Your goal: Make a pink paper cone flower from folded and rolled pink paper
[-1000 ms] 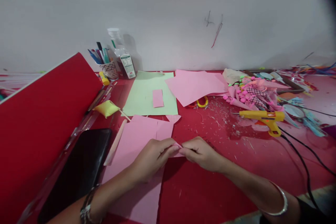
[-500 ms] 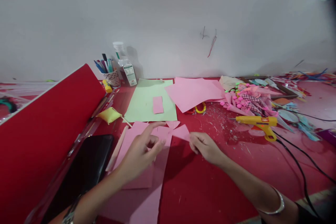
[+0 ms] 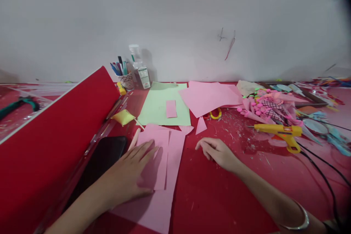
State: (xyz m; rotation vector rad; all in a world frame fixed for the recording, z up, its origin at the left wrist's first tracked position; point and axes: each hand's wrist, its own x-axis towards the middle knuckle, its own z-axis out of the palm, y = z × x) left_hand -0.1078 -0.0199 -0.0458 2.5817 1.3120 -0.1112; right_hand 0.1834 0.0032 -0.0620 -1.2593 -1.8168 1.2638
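My left hand (image 3: 128, 173) lies flat with fingers stretched out on a small pink paper piece (image 3: 157, 159), which rests on a larger pink sheet (image 3: 161, 204) on the red table. My right hand (image 3: 218, 151) rests on the table to the right of the sheet, fingers loosely curled, nothing in it. A small pink paper scrap (image 3: 201, 125) lies on the table just beyond my right hand. A black phone (image 3: 102, 159) lies just left of my left hand.
A red board (image 3: 49, 135) leans at the left. Behind are a green sheet (image 3: 161, 108) bearing a pink strip (image 3: 171, 109), pink sheets (image 3: 210, 97), a pen cup (image 3: 124, 76), a bottle (image 3: 139, 67), yellow scissors (image 3: 216, 113). A yellow glue gun (image 3: 279, 131) with black cable and pink craft pieces (image 3: 265, 104) lie right.
Both hands held a small pink piece together; the right hand then released the scrap onto the table. The left hand moved down and laid flat on the pink paper.
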